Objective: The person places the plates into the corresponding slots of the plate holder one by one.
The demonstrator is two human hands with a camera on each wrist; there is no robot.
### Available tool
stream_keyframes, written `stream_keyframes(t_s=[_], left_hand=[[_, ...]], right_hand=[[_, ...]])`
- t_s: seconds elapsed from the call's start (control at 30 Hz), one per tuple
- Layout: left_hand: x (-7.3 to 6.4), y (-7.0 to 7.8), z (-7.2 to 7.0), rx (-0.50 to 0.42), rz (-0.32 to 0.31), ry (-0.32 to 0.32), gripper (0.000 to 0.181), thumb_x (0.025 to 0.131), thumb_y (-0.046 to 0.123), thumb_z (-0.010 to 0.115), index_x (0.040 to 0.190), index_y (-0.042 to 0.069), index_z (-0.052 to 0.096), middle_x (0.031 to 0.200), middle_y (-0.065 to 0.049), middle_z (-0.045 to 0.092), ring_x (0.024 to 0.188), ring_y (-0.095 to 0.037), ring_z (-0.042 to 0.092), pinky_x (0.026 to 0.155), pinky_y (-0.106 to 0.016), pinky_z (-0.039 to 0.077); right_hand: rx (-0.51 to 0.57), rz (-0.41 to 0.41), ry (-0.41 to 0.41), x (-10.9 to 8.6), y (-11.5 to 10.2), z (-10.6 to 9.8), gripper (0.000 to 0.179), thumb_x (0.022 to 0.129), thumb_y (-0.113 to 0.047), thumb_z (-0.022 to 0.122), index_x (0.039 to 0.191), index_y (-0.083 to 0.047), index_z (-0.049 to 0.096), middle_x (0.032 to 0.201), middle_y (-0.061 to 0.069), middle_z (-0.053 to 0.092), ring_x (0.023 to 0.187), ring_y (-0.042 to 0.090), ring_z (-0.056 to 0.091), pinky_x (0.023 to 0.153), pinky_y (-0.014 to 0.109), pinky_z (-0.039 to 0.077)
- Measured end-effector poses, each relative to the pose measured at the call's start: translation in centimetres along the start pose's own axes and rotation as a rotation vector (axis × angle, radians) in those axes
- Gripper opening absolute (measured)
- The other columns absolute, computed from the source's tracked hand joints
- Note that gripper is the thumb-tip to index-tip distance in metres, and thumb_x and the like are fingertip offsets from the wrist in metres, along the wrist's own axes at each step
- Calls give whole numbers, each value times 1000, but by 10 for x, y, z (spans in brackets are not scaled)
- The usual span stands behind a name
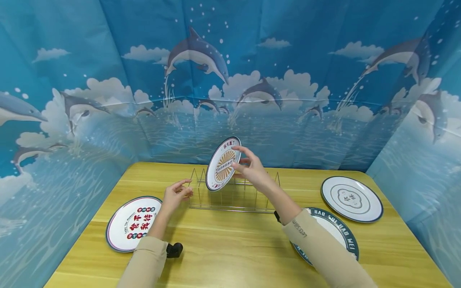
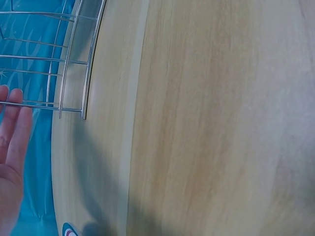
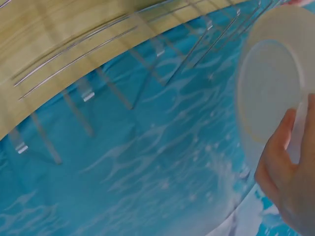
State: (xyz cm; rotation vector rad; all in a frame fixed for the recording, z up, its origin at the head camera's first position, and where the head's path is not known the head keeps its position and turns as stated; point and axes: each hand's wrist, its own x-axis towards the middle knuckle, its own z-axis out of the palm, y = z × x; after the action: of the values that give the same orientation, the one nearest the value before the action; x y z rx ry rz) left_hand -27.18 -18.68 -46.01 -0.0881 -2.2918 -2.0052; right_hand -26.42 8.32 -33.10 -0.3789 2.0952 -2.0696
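Head view: sunburst plate (image 1: 220,165) tilted over a wire rack (image 1: 216,208)

Head view: The right hand (image 1: 255,173) holds the plate by its right rim, thumb on the printed face and fingers (image 1: 244,150) spread toward the edge and round behind. The plate is raised over the rack, which stands on the bench (image 1: 216,240); whether its low edge touches the wires, I cannot tell. The face turns toward the camera and somewhat left, and the outline's long axis leans from lower left to upper right. It looks stiff and fairly light, probably smooth enough to slip and perhaps breakable, so the rim seems the best hold, thumb in front and fingers behind. The left hand (image 1: 174,197) is at the rack's left end, its thumb and forefinger parted. A red-lettered plate (image 1: 122,224) lies to the left; a green-rimmed plate (image 1: 343,232) and a grey-emblem plate (image 1: 351,199) lie to the right.

Left wrist view: The left hand's fingers are nearly straight behind an end wire; contact is unclear, and the thumb is out of sight.

Right wrist view: Blurred, the plate's pale underside and foot ring stand steeply on edge, fingers laid against the back, thumb hidden.
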Motion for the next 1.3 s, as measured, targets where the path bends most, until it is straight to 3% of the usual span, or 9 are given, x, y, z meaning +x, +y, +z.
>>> stream_keyframes(t_s=[0.17,0.37,0.6,0.77,0.9,1.17,1.3], left_hand=[[0,0,-1,-16,-18,-13,39,86,6,63,121,-8,53,77,-12,67,73,-17,66,80,-49,52],[1,0,-4,-23,-36,-27,41,86,6,63,123,-7,52,76,-7,67,73,-16,66,82,-51,51],[2,-2,-5,-17,-30,-61,41,86,7,62,124,-6,52,78,-9,67,74,-17,66,82,-50,51],[2,-1,-5,-27,-19,-74,42,86,6,61,124,-7,51,79,-10,67,72,-11,65,82,-51,51],[2,-1,-5,-40,-22,-85,43,87,6,61,126,-7,49,80,-9,67,73,-10,65,83,-51,50],[0,0,-6,-45,-30,-75,42,86,4,61,126,-6,50,83,-15,66,77,-16,66,84,-51,50],[1,-1,-6,-42,-33,-78,43,86,5,62,126,-6,50,81,-10,67,75,-13,66,84,-51,49]], right_hand=[[-92,-34,12,10,4,25,48,90,0,55,133,-17,43,112,23,44,100,40,55,75,38,57],[-294,-124,11,14,9,50,45,89,-7,58,132,-16,46,113,23,46,92,35,59,65,35,57],[-477,-213,60,17,29,72,43,87,-13,64,127,-16,50,99,17,47,79,29,53,53,23,46],[-502,-233,67,15,47,81,44,85,-11,65,127,-14,51,87,14,47,66,22,47,46,19,38],[-497,-198,91,13,56,85,44,85,-14,66,126,-16,52,90,13,45,73,21,48,49,19,42],[-482,-211,87,11,61,87,47,85,-17,65,129,-17,50,103,20,44,82,27,56,54,24,52],[-488,-232,47,8,59,82,51,89,-19,61,136,-18,42,119,28,42,92,34,60,66,33,57]])
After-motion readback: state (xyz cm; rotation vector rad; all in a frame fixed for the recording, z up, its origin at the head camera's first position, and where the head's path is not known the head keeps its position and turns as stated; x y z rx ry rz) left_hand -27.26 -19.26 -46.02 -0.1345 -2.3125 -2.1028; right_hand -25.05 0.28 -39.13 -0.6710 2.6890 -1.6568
